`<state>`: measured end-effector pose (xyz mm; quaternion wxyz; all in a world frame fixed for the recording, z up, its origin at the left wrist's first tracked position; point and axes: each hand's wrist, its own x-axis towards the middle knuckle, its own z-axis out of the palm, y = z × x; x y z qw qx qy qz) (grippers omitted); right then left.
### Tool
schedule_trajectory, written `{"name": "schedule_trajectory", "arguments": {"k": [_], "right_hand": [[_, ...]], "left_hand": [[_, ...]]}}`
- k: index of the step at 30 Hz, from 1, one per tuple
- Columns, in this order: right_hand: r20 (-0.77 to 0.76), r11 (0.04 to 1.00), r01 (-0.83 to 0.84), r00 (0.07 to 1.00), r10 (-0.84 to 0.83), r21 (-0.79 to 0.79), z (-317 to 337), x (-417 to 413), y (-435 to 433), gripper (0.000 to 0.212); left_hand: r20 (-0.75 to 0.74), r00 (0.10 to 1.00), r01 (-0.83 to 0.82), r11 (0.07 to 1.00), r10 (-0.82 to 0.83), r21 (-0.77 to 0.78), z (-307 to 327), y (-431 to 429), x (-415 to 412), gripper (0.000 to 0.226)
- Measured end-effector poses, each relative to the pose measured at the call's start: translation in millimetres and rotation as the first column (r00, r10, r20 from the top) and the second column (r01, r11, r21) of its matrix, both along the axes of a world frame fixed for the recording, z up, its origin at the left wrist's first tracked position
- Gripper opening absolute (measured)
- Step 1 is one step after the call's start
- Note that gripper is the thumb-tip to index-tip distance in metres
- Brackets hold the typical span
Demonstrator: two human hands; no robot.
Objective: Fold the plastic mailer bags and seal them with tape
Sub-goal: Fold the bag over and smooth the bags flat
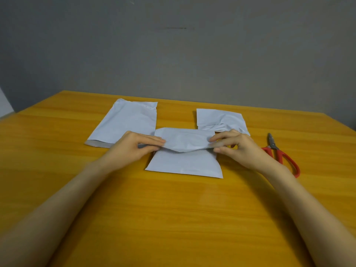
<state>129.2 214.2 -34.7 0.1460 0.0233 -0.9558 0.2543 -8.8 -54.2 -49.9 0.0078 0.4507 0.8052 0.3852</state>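
**White mailer bag [184, 162] held at both ends of its folded flap**

Head view: the bag lies flat on the yellow wood-grain table [173, 218], in the middle and a little to the far side. Its far part is turned over toward the near side, so a rumpled flap [185, 141] lies across the bag's width.

Both bare forearms reach in from the near corners and converge on the bag. The left hand [134, 148] is palm-down at the flap's left end, with its fingers lying close together on top and the thumb tucked below, pinching the plastic. The right hand [238, 150] mirrors it at the right end, index finger on top and thumb at the near edge, also pinching; its other fingers are loosely curled.

A flat, unfolded mailer bag [127, 124] lies far left, its near corner hidden behind the left hand. A folded, creased mailer bag [221, 119] sits far right, just beyond the right hand. Red-handled scissors [283, 156] lie closed to the right, partly hidden by the right wrist. A grey wall [173, 45] stands behind the table.
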Motion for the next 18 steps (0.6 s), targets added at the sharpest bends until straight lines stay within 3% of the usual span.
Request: {"name": "schedule_trajectory", "arguments": {"k": [6,8,12,18], "right_hand": [[0.085,0.968,0.058,0.996,-0.038,-0.243,0,2,-3,0.019],[0.086,0.949,0.106,0.993,-0.084,-0.296,0,1,-4,0.024],[0.078,0.918,0.241,0.971,-0.228,-0.316,-5,-6,-10,0.036],[0.011,0.888,0.353,0.93,-0.367,-0.294,-8,-22,-21,0.036]], "left_hand": [[0.174,0.959,-0.236,0.97,0.223,0.055,6,9,6,0.017],[0.204,0.947,-0.268,0.961,0.25,0.064,7,10,6,0.025],[0.322,0.907,-0.32,0.94,0.27,0.114,6,16,6,0.032],[0.298,0.888,-0.395,0.913,0.351,0.102,5,27,7,0.038]]}}
